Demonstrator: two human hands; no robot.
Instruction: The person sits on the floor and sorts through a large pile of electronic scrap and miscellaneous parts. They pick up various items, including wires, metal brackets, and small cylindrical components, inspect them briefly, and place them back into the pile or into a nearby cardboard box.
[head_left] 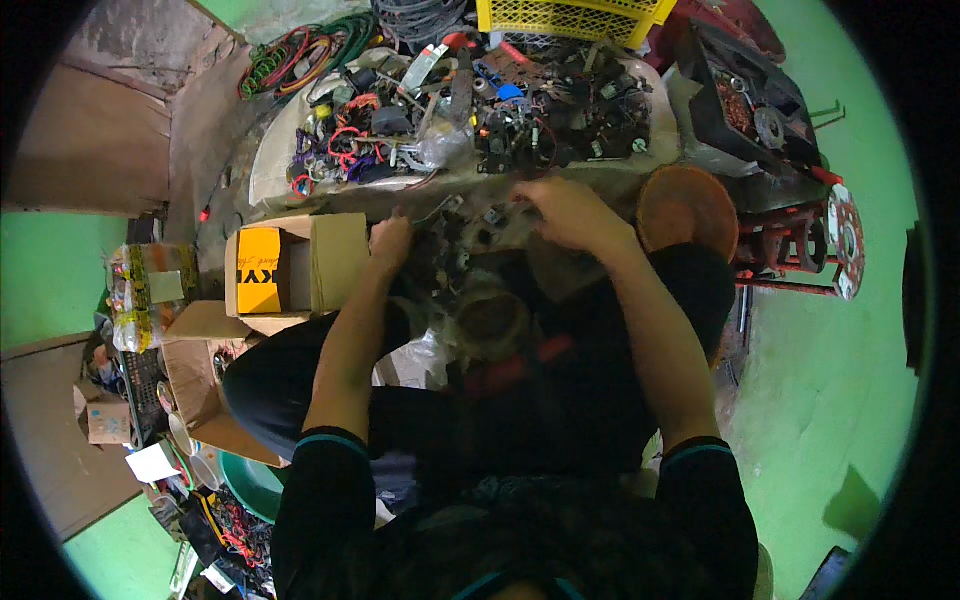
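Observation:
My left hand (pixel 391 240) is closed just right of an open cardboard box (pixel 342 262); its fingertips are pressed together, and what they hold is too small to make out. Across from it, my right hand (pixel 572 213) is curled, thumb and fingers pinched near the front edge of a pale slab (pixel 270 165). I cannot tell what is in that pinch. Between and below both hands lies a dark heap of small metal parts (pixel 460 240), partly in shadow. Spread over the slab is a mixed pile of wires, plastic pieces and small parts (pixel 400 125).
An orange-yellow box (pixel 259 270) sits inside the cardboard box. Beyond the pile stand a yellow crate (pixel 575 14) and coiled cables (pixel 320 55). To the right are a round brown seat-like object (pixel 688 212), a red metal frame (pixel 795 245) and a black bin (pixel 705 100). A green basin (pixel 250 485) stands lower left.

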